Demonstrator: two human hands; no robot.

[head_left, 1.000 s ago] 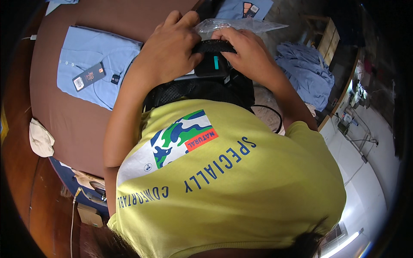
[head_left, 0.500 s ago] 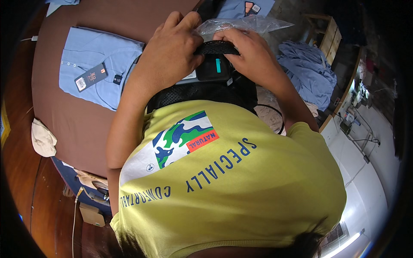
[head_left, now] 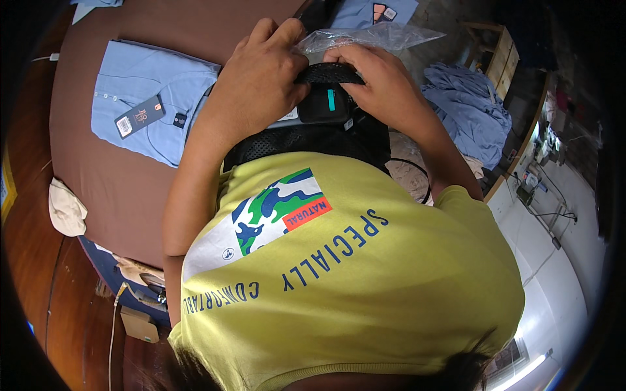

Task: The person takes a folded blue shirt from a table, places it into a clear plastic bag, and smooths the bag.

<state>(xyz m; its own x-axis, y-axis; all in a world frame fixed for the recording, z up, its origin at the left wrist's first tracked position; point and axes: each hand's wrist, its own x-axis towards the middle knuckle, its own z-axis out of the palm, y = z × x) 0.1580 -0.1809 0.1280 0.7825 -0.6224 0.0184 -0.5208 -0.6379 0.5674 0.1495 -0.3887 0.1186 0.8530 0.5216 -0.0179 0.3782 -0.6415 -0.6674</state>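
Note:
At my waist sits a black mesh pouch with its top pulled away from me. A dark boxy device with a teal stripe shows inside it. My left hand is closed, its thumb and fingers pinching the left end of the mesh rim. My right hand grips the rim's right end, thumb on the near side; its fingertips are partly hidden. Just beyond both hands lies a clear plastic bag, close to the fingers; whether they touch it I cannot tell.
A folded light blue shirt with a dark hang tag lies on the brown-covered table to the left. Another blue garment is at the far side. Crumpled blue cloth and a wooden crate stand at right.
Both hands keep their hold on the pouch rim. The view has shifted very slightly; nothing else has visibly moved.

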